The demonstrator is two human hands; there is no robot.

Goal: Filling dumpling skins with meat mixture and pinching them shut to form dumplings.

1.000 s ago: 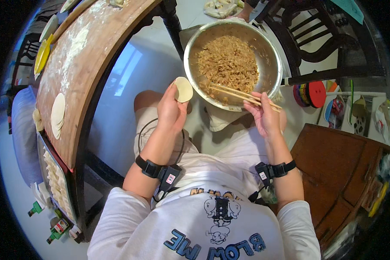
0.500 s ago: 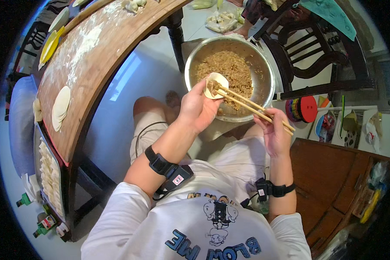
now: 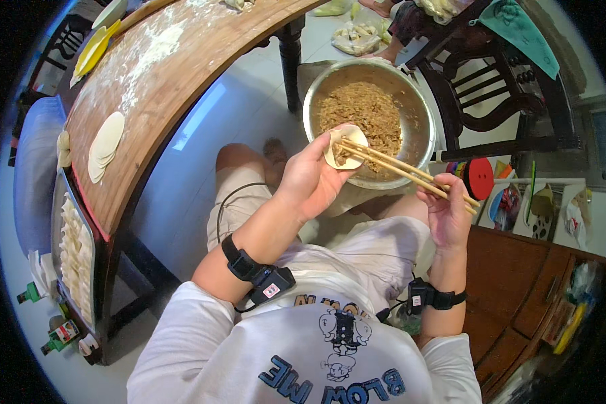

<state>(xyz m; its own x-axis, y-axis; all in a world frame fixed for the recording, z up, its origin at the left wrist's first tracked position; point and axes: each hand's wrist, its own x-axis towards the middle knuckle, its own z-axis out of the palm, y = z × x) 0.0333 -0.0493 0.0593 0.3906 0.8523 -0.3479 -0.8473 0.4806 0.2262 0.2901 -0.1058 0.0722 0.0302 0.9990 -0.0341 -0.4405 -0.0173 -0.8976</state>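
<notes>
My left hand (image 3: pixel 311 176) cups a round dumpling wrapper (image 3: pixel 359 139) over the near edge of a big metal bowl (image 3: pixel 421 128). A dab of brown filling (image 3: pixel 342 159) rests on the wrapper. Between the fingers of my right hand (image 3: pixel 450 210) is a pair of wooden chopsticks (image 3: pixel 411 176), their tips touching the filling. Inside the bowl lies a mass of the same minced filling (image 3: pixel 363 108).
On the left, a floured wooden table (image 3: pixel 175 81) carries a stack of wrappers (image 3: pixel 106 148) and a yellow scoop-like tool (image 3: pixel 95 52). Beside it sits a tray of dumplings (image 3: pixel 76 256). A dark wooden chair (image 3: pixel 491 101) stands behind the bowl; a brown cabinet (image 3: pixel 518 289) is at right.
The view has shifted slightly, so most things sit further right. The chopstick tips stay at the filling on the wrapper, and both hands keep their holds.
</notes>
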